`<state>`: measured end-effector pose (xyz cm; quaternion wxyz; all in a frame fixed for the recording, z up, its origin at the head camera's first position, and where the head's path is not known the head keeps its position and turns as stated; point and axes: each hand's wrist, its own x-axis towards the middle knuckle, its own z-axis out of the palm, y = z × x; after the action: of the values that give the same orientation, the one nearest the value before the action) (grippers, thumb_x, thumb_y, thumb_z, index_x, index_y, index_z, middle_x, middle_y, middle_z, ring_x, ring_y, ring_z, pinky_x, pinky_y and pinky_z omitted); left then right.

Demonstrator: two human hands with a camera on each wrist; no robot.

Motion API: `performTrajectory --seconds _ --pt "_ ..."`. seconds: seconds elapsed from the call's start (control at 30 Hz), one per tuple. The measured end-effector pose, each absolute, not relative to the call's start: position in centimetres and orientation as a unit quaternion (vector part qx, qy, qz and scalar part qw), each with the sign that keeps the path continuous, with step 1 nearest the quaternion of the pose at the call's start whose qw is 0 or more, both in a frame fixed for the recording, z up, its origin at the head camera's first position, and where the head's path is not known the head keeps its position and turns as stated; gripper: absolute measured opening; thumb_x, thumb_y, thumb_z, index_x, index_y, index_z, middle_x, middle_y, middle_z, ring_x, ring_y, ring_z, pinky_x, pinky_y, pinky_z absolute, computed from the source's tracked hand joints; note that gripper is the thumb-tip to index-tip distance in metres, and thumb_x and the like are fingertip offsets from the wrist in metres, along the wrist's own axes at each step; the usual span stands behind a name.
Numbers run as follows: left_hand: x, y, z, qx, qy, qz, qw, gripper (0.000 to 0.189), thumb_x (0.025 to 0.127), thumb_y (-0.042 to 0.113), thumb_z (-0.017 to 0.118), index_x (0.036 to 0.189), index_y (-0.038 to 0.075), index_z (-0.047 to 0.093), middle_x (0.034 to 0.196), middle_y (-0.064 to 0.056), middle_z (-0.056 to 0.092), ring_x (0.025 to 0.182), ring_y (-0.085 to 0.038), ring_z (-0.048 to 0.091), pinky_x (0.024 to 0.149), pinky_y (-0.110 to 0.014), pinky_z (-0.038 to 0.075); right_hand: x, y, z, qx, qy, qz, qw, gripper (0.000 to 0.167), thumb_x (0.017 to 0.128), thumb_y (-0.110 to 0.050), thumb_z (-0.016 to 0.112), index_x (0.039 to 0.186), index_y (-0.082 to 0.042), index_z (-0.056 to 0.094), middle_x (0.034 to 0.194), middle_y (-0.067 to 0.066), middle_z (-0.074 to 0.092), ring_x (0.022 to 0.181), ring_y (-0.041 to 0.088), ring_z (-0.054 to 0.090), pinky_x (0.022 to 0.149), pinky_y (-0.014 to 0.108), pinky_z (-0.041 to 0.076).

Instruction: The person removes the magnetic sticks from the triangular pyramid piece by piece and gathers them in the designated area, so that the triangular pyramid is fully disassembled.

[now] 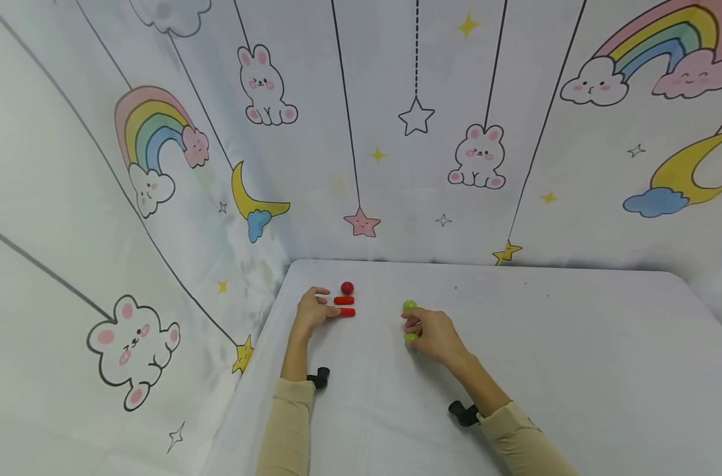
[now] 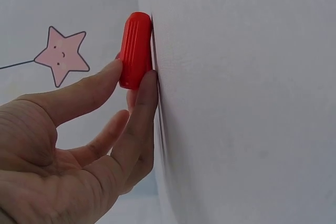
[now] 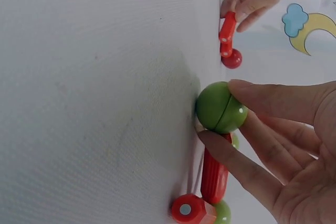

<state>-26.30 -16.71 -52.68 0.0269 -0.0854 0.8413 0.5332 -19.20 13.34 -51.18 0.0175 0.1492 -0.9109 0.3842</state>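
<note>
My left hand [image 1: 313, 309] pinches one end of a short red ridged stick [image 2: 136, 51] between thumb and fingers, low over the table. A second red stick [image 1: 344, 300] and a red ball [image 1: 347, 288] lie just beyond it. My right hand [image 1: 435, 334] pinches a green ball [image 3: 216, 107], with a thin line round it, at the table surface. In the right wrist view, a red ridged stick [image 3: 213, 178], a red piece with a pale round spot [image 3: 191, 209] and another green ball [image 3: 223, 213] are close to that hand; the head view mostly hides them.
The white-covered table [image 1: 575, 350] meets a printed cloth backdrop [image 1: 313, 165] at the back and left. Dark wrist cameras [image 1: 463, 414] stick out from both wrists. A green ball [image 1: 410, 305] lies just past the right fingers.
</note>
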Motion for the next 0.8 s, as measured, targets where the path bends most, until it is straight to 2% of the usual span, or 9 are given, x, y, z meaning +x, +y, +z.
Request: performTrajectory --seconds 0.1,0.27,0.57,0.8 --pt "-26.46 -16.61 -52.71 -0.088 0.849 0.521 0.019 0.056 0.082 0.004 0.085 0.132 0.000 0.062 0.120 -0.024 0.061 0.098 -0.032 0.060 0.079 -0.036 0.056 -19.22 13.39 -51.21 0.153 -0.910 0.384 0.020 0.058 0.068 0.013 0.088 0.122 -0.002 0.073 0.098 0.005 0.075 0.089 0.021 0.075 0.077 0.036 0.061" --pt "-26.61 -16.56 -52.87 -0.092 0.856 0.508 0.013 0.054 0.084 0.007 0.085 0.131 0.000 0.062 0.119 -0.023 0.061 0.101 -0.033 0.060 0.083 -0.039 0.056 -19.28 13.45 -51.32 0.162 -0.907 0.388 0.015 0.058 0.069 0.012 0.088 0.122 0.000 0.072 0.099 0.006 0.075 0.090 0.021 0.075 0.077 0.036 0.061" --pt "-26.82 -16.40 -53.05 -0.095 0.847 0.523 0.022 0.049 0.089 0.006 0.081 0.132 -0.002 0.059 0.119 -0.024 0.059 0.096 -0.031 0.065 0.079 -0.031 0.061 -19.42 13.77 -51.27 0.190 -0.896 0.402 -0.011 0.058 0.071 0.015 0.086 0.125 0.002 0.070 0.104 0.009 0.076 0.095 0.023 0.076 0.079 0.036 0.062" --pt "-26.80 -16.16 -52.93 -0.096 0.856 0.508 0.020 0.049 0.089 0.006 0.080 0.132 -0.002 0.059 0.118 -0.022 0.058 0.098 -0.032 0.063 0.083 -0.035 0.060 -19.74 14.23 -51.21 0.228 -0.881 0.415 -0.029 0.057 0.072 0.019 0.081 0.125 0.004 0.069 0.106 0.013 0.076 0.096 0.026 0.076 0.078 0.036 0.062"
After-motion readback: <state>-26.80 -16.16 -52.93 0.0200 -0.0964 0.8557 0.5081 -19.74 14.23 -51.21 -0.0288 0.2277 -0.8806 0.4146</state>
